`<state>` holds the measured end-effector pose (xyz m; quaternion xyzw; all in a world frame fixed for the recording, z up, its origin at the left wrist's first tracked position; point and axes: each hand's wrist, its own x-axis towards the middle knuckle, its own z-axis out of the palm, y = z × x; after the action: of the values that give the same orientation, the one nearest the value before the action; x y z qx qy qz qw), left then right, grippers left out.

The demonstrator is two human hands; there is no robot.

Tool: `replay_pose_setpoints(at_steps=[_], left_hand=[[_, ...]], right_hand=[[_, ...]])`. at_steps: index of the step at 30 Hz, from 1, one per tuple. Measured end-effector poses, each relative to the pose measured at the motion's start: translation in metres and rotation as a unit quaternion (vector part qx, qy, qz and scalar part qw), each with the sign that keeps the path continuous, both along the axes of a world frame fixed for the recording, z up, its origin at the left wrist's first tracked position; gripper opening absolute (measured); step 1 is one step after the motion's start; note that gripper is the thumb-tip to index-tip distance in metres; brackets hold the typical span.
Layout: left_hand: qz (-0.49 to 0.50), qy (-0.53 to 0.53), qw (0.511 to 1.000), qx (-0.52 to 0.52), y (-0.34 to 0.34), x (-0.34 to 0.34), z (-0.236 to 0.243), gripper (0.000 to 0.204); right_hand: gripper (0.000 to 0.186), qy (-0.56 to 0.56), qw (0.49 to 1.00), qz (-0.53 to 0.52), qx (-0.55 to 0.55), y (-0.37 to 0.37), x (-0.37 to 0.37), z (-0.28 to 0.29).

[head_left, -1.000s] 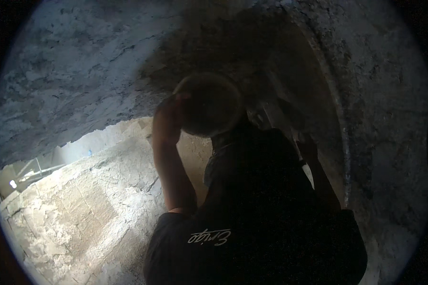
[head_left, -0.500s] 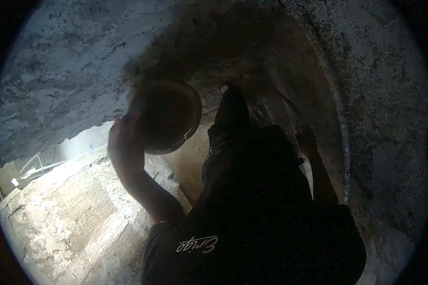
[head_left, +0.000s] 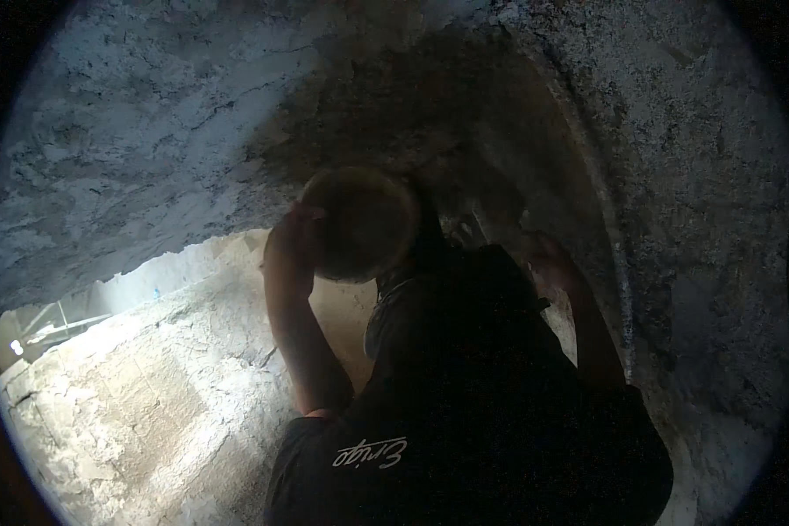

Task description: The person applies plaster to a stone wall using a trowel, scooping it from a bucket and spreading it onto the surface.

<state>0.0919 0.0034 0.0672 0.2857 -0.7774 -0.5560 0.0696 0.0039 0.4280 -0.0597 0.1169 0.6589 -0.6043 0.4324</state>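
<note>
My left hand point(head_left: 294, 235) is closed on the rim of a round, shallow, dark bowl point(head_left: 364, 224), with the thumb over the edge. The bowl is tilted so that its round face shows, left of the middle of the view. At the right, in deep shadow, my right hand point(head_left: 550, 261) is raised close to the rough wall. Its fingers are too dark to make out, and so is anything in them.
A rough grey plastered wall point(head_left: 149, 149) curves overhead at the left, another wall point(head_left: 701, 202) rises at the right. Lower left lies a brightly lit, crumbly pale surface point(head_left: 149, 377), with thin metal bars point(head_left: 66, 326) beyond it. My dark shirt point(head_left: 482, 394) fills the lower middle.
My left hand has swung the bowl to the right, nearer my body's middle, and its face now shows more. The right hand has shifted only slightly.
</note>
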Motion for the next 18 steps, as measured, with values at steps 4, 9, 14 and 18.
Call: replay_pose_setpoints(at_steps=[4, 9, 14, 18], left_hand=[[0.003, -0.006, 0.999, 0.034, 0.012, -0.004, -0.018, 0.028], [-0.05, -0.007, 0.999, -0.003, 0.03, -0.02, -0.017, 0.018], [-0.071, 0.015, 0.994, 0.08, 0.051, -0.033, 0.009, 0.018], [-0.085, 0.007, 0.991, -0.107, 0.061, -0.025, 0.022, 0.017]], right_hand=[[0.05, 0.168, 0.974, 0.151, 0.028, -0.02, -0.006, 0.028], [0.059, 0.119, 0.961, 0.245, 0.04, -0.051, -0.014, 0.051], [0.054, 0.244, 0.89, 0.374, 0.09, -0.079, -0.025, 0.058], [0.056, 0.181, 0.918, 0.349, 0.046, -0.075, -0.029, 0.06]])
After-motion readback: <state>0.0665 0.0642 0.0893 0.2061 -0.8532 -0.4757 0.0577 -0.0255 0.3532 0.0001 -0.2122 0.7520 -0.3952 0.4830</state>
